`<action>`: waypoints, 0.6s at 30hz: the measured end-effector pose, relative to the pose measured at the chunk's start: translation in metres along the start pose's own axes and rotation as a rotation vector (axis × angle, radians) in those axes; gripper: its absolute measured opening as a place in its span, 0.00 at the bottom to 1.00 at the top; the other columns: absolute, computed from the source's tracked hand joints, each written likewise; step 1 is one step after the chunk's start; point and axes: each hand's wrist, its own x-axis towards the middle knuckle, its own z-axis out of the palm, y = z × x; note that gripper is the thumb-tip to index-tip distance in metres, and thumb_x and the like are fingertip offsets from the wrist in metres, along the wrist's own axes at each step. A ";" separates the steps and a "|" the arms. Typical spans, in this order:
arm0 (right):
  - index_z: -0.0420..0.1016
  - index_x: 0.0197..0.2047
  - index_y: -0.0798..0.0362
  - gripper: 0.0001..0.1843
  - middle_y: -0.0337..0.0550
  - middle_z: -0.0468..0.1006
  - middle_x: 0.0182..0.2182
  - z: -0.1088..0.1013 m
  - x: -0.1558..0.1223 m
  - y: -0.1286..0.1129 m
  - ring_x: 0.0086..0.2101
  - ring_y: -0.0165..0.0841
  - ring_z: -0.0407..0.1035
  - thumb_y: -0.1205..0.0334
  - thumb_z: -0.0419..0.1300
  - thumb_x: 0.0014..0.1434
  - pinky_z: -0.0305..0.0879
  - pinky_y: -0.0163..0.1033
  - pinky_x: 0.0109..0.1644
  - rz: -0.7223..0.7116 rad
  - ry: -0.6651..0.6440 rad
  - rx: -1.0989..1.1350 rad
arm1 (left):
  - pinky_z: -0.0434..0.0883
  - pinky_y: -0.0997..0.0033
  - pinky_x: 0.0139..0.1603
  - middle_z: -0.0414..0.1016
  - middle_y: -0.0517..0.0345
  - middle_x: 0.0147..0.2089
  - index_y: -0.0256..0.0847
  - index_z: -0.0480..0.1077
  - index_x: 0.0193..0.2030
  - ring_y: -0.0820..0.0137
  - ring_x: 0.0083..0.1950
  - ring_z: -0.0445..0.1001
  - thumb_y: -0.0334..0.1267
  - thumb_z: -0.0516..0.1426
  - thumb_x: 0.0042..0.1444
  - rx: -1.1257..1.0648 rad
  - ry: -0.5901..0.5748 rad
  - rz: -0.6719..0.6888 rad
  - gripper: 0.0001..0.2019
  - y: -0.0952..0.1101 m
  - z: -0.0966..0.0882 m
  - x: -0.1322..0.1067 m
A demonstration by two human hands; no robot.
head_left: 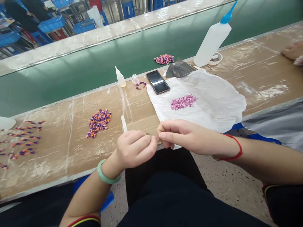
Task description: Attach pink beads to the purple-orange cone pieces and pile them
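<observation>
My left hand (136, 148), a jade-green bangle on its wrist, is closed just above the table's front edge. A sliver of something small and dark shows at its fingertips, too covered to name. Against it my right hand (176, 134) is pinched, the fingertips of both hands almost meeting; whatever sits in that pinch is too small to make out. A flat white stick (124, 124) sticks out behind my left knuckles, and I cannot tell whether it is held. Tiny pink-and-white beads (184, 102) lie heaped on a white cloth (213, 91) beyond my right hand.
Purple-and-orange small pieces lie in a pile (99, 123), in rows (23, 138) at left, and on the green belt (163, 59). Along the back stand a small dropper bottle (120, 77), a phone (158, 82), a tape roll (216, 59) and a large bottle (213, 42). Another person's hand (293, 51) rests far right.
</observation>
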 end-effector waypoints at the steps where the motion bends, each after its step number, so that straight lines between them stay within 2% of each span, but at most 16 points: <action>1: 0.65 0.28 0.52 0.14 0.36 0.70 0.26 0.001 0.001 0.000 0.28 0.29 0.63 0.57 0.54 0.65 0.60 0.36 0.32 0.033 -0.013 0.021 | 0.67 0.73 0.24 0.77 0.62 0.25 0.43 0.72 0.38 0.71 0.25 0.75 0.25 0.61 0.58 0.007 -0.008 0.027 0.08 -0.002 -0.002 0.001; 8: 0.68 0.28 0.53 0.10 0.37 0.73 0.24 0.009 0.007 0.003 0.27 0.28 0.68 0.60 0.57 0.60 0.64 0.34 0.31 0.132 -0.087 0.212 | 0.67 0.73 0.22 0.76 0.62 0.24 0.44 0.72 0.34 0.72 0.24 0.73 0.24 0.60 0.58 -0.024 -0.058 0.137 0.09 -0.006 -0.010 0.010; 14: 0.69 0.27 0.53 0.07 0.37 0.74 0.22 0.010 0.010 -0.003 0.26 0.28 0.69 0.63 0.59 0.57 0.65 0.33 0.29 0.177 -0.070 0.274 | 0.64 0.73 0.20 0.76 0.65 0.26 0.48 0.73 0.37 0.74 0.24 0.72 0.26 0.61 0.58 -0.127 -0.140 0.101 0.09 -0.012 -0.015 0.013; 18: 0.68 0.27 0.52 0.06 0.36 0.73 0.21 0.012 0.011 -0.001 0.25 0.28 0.69 0.64 0.59 0.55 0.65 0.32 0.29 0.186 -0.067 0.288 | 0.63 0.73 0.19 0.76 0.65 0.25 0.46 0.73 0.34 0.74 0.23 0.71 0.25 0.60 0.59 -0.036 -0.118 0.158 0.09 -0.013 -0.014 0.011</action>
